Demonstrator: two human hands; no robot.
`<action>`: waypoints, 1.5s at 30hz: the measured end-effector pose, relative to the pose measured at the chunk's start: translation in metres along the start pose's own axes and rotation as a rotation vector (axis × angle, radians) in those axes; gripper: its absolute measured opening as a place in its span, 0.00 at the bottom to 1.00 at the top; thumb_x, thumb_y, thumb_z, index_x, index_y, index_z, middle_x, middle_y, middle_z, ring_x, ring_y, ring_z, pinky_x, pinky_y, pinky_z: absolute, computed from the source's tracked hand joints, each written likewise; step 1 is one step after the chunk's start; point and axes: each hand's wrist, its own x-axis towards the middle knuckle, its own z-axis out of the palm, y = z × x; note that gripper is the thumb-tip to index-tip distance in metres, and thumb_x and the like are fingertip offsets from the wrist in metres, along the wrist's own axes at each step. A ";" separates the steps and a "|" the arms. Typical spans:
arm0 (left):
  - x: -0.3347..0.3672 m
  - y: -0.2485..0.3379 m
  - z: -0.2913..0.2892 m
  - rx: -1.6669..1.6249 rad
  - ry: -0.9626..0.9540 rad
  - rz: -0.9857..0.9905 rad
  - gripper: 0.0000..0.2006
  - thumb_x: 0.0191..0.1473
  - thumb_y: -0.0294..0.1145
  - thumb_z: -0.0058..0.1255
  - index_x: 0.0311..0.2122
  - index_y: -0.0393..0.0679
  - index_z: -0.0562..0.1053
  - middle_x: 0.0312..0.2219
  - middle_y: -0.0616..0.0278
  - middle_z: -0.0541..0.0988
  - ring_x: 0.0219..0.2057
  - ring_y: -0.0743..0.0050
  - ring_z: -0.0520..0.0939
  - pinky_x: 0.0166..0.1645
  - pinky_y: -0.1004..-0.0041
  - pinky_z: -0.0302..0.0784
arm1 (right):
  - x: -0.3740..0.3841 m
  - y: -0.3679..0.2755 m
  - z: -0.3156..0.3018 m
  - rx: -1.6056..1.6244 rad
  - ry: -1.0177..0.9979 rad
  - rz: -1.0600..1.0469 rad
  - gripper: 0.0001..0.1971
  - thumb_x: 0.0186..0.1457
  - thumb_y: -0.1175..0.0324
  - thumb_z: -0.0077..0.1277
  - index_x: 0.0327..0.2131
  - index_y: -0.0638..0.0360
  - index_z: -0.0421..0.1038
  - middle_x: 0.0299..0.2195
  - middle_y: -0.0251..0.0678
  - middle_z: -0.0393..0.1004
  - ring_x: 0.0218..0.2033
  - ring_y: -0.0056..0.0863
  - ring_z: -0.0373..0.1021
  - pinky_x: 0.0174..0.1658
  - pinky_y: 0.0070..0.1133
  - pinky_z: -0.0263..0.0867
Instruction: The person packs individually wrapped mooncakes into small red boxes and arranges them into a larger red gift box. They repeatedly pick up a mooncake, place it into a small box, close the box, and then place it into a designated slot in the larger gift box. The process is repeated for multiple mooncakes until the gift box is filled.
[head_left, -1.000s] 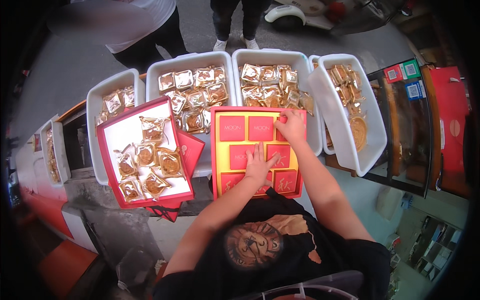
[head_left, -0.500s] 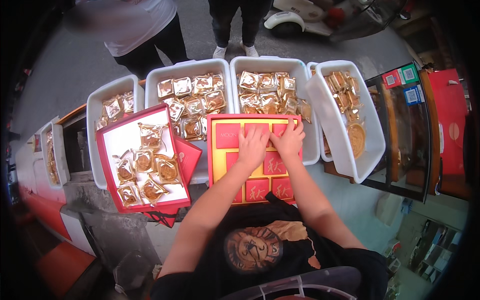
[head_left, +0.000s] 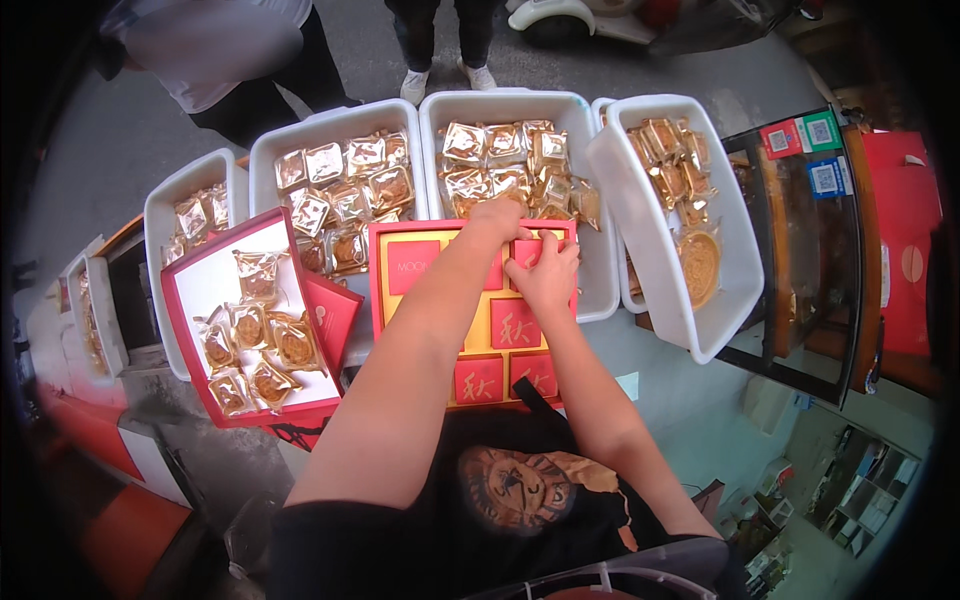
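An open red gift box [head_left: 376, 280] sits directly in front of the wearer, sides nearly square to the body. It looks roughly square; its near edge is partly hidden by a black shirt, so which axis is longer cannot be told. Small red boxes [head_left: 515, 323] fill its yellow insert, gold markings upright to the wearer.

The left hand [head_left: 498, 218] crosses the gift box to its far rim, fingers bent down; what they hold, if anything, cannot be seen. The right hand [head_left: 545, 280] lies over the far right corner, thumb and fingers partly parted, with 1 small box just beneath; whether they grip it cannot be told.

To the left, a red tray [head_left: 180, 318], its long axis running away and slightly leftward, carries 6 wrapped pastries [head_left: 249, 325]. Pale tubs [head_left: 735, 270] of wrapped pastries stand behind.
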 end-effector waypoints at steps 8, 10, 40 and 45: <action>0.009 -0.004 0.005 -0.104 -0.126 0.096 0.23 0.50 0.52 0.56 0.51 0.56 0.74 0.45 0.59 0.78 0.48 0.59 0.77 0.52 0.62 0.71 | 0.002 0.009 0.005 -0.012 0.004 0.019 0.34 0.35 0.54 0.63 0.47 0.57 0.64 0.47 0.55 0.60 0.46 0.55 0.62 0.47 0.40 0.64; 0.019 -0.009 0.006 -0.139 -0.178 0.113 0.22 0.51 0.49 0.55 0.51 0.56 0.74 0.43 0.57 0.79 0.44 0.58 0.79 0.50 0.63 0.72 | 0.022 0.000 -0.019 -0.026 -0.164 0.034 0.33 0.34 0.52 0.63 0.45 0.57 0.65 0.45 0.54 0.63 0.43 0.56 0.65 0.44 0.41 0.66; 0.001 -0.009 -0.009 -0.091 -0.067 0.124 0.24 0.55 0.52 0.48 0.55 0.57 0.70 0.48 0.56 0.76 0.50 0.56 0.76 0.54 0.62 0.70 | 0.023 0.008 -0.019 0.022 -0.141 -0.100 0.34 0.30 0.58 0.64 0.47 0.52 0.67 0.57 0.39 0.58 0.50 0.55 0.59 0.49 0.40 0.66; -0.008 -0.021 0.035 -0.043 0.678 0.379 0.20 0.50 0.33 0.54 0.51 0.49 0.72 0.46 0.53 0.76 0.49 0.53 0.74 0.54 0.60 0.70 | 0.014 0.005 -0.016 -0.036 -0.069 -0.123 0.35 0.32 0.55 0.63 0.49 0.54 0.68 0.57 0.44 0.58 0.53 0.51 0.60 0.51 0.39 0.64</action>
